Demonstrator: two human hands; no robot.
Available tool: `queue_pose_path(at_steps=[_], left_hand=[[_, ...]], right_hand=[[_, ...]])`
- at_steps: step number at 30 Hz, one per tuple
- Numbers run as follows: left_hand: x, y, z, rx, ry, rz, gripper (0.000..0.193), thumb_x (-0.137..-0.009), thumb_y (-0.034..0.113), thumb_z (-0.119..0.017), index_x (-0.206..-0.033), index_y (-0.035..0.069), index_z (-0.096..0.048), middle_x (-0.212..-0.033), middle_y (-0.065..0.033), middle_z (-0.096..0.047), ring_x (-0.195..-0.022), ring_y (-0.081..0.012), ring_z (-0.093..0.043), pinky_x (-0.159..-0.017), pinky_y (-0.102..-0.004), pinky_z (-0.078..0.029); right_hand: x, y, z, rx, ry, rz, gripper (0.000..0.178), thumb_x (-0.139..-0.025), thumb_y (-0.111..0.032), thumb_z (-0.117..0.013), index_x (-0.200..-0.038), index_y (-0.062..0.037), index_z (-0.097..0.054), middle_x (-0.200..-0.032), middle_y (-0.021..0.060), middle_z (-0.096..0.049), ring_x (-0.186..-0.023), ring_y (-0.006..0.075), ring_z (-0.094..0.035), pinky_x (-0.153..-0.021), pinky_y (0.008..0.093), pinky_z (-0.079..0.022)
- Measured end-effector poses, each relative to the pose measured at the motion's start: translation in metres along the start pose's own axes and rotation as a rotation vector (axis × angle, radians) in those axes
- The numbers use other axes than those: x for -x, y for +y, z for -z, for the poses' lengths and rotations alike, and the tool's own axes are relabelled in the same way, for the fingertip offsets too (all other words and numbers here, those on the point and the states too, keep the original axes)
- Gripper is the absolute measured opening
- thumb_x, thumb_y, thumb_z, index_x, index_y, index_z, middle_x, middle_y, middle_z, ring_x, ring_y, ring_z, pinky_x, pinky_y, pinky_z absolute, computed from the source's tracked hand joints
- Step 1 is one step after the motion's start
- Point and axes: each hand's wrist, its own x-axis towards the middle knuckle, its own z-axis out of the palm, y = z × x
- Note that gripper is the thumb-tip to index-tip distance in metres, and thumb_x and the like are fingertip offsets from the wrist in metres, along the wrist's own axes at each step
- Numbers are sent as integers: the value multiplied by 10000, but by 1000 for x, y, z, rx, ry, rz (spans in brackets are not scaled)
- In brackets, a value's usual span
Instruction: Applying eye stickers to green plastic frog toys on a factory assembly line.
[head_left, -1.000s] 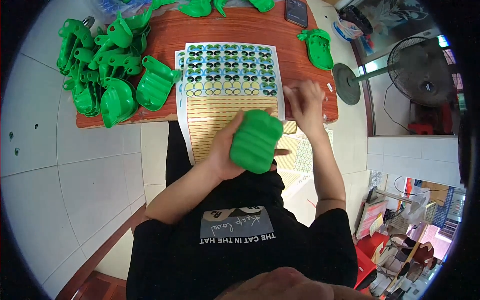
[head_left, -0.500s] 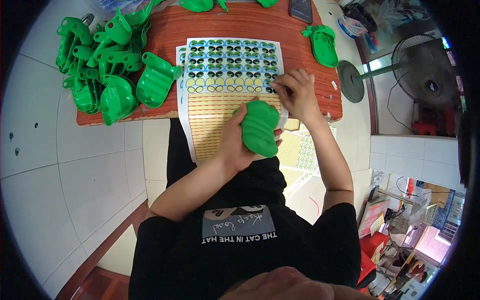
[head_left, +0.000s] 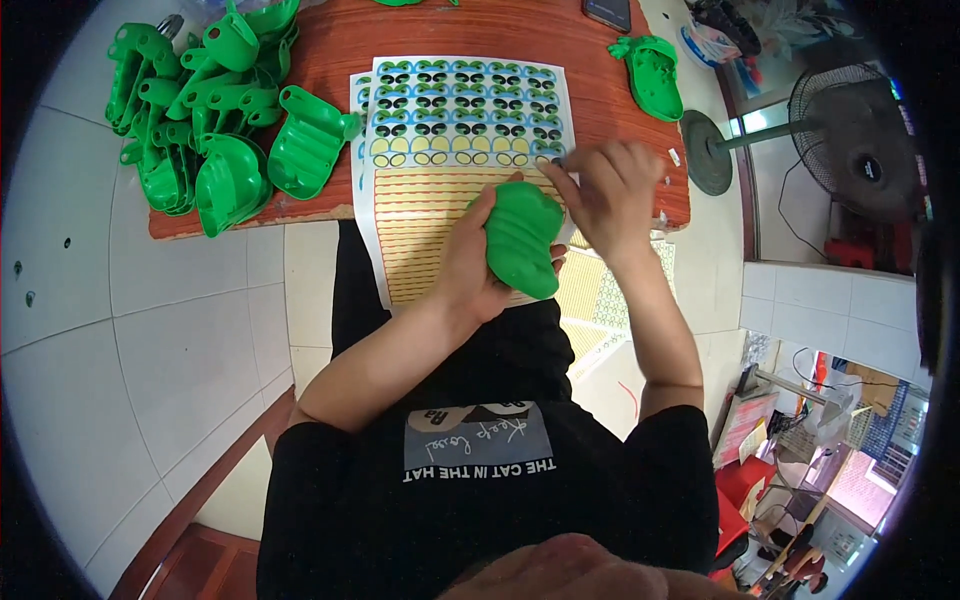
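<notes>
A heap of green plastic shoes lies at the left end of the wooden tabletop, some of them cut off by the picture's upper edge. Next to it a sheet of eye stickers hangs over the near edge of the tabletop, its lower part lined with yellow strips. The left hand is wrapped around a green shoe held over that near edge, the shoe's long axis running roughly away from the person; which end is the toe is hard to say, since the palm hides much of it. The right hand rests its pinched fingertips on the sheet's right edge, probably on a sticker too small to make out. Another green shoe lies by the far right corner. The floor is pale tile, and a standing fan is at the right.
</notes>
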Motion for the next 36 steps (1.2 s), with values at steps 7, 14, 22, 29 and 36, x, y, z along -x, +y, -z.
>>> queue_pose_path(at_steps=[7, 14, 22, 29, 36], left_hand=[[-1, 0, -5, -12, 44, -55, 425, -942, 370, -283, -1275, 115, -353, -1048, -79, -522, -912, -200, -541, -807, -354, -454], [-4, -2, 1, 20, 21, -42, 424, -943, 358, -297, -1280, 108, -360, -1023, -70, -533, -911, -183, -534, -797, -344, -447], [0, 1, 1, 18, 26, -14, 439, -919, 402, -335, -1199, 77, -427, -1022, -95, -550, -906, -225, -552, -784, -400, -470], [-5, 2, 6, 25, -6, 79, 496, -901, 421, -322, -1198, 44, -447, -1154, -136, -518, -1024, -336, -521, -859, -483, -424], [-4, 5, 4, -35, 5, 103, 532, -897, 438, -304, -1219, 32, -428, -1170, -135, -509, -1033, -402, -499, -867, -500, -412]], right_hand=[[37, -70, 35, -468, 56, -343, 240, -633, -17, -740, -753, -65, -537, -704, 26, -553, -659, 166, -482, -651, 279, -358], [43, -79, 28, -356, 89, -292, 275, -615, -76, -761, -792, -84, -551, -726, 16, -551, -665, 179, -478, -645, 301, -312], [47, -48, 26, -72, 62, -276, 254, -646, -202, -736, -803, -96, -567, -743, 20, -505, -699, 207, -447, -686, 335, -272], [30, 27, -23, -93, -6, -309, 73, -742, -124, -643, -780, -83, -594, -721, 24, -558, -728, 208, -497, -669, 340, -291], [24, 27, -25, 10, -33, -235, 74, -730, -137, -655, -747, -92, -598, -691, 32, -531, -708, 208, -485, -641, 337, -287]])
